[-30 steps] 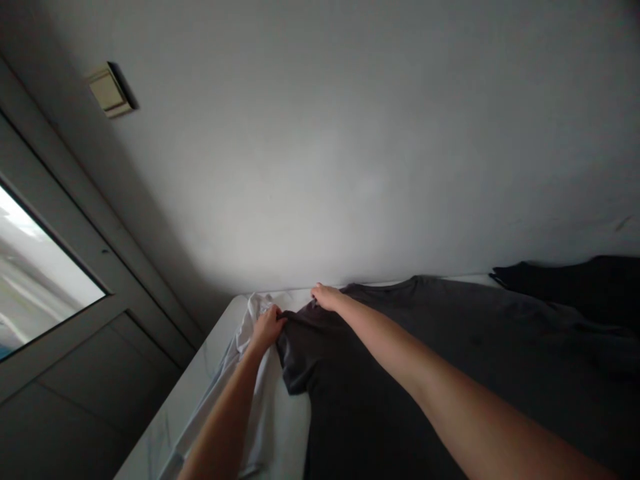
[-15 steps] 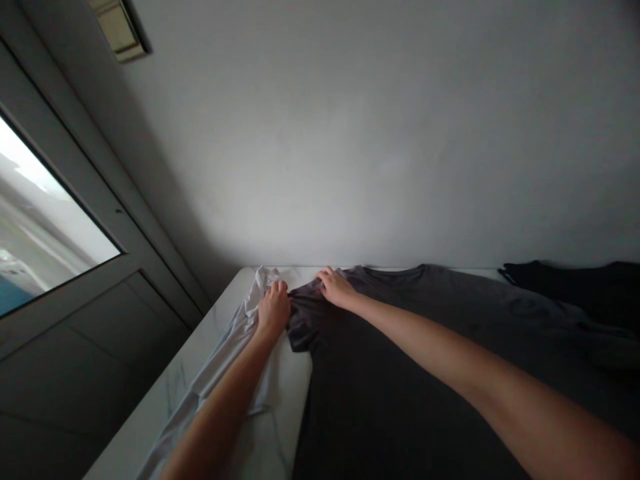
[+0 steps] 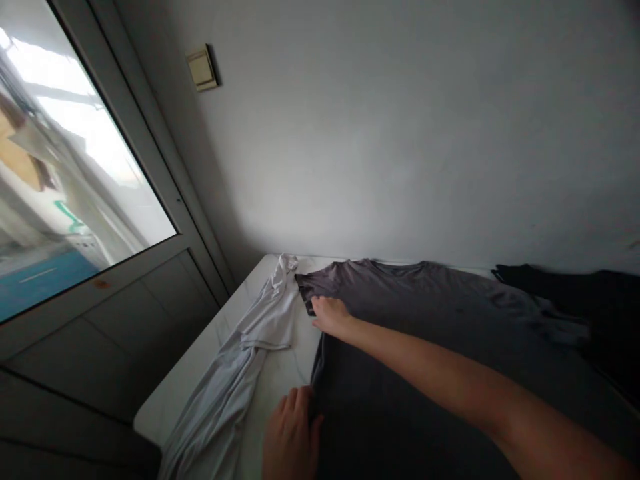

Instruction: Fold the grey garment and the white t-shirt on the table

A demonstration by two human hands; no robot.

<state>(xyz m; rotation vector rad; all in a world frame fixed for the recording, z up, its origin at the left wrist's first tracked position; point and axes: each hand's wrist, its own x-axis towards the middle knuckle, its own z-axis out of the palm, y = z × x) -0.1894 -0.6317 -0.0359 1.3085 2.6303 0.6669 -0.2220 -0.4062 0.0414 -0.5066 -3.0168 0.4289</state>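
A dark grey T-shirt [image 3: 400, 373] lies spread out, its neckline near the wall. My right hand [image 3: 331, 316] is at the shirt's left sleeve area, its fingers closed on the cloth just below the sleeve. Lower down, my left hand [image 3: 291, 433] grips the shirt's left side edge between thumb and fingers. A white garment [image 3: 265, 320] lies loosely crumpled to the left of the grey shirt.
The white marbled table [image 3: 187, 373] has a rounded corner at the lower left. Black clothing [image 3: 565, 287] lies at the right by the wall [image 3: 375, 133]. A light switch [image 3: 203, 69] and a glazed door [image 3: 160, 300] are at the left.
My left hand has let go of the sleeve and come down to the shirt's side edge. My right hand has shifted down from the shoulder. The sleeve now lies flatter, and the view has turned left.
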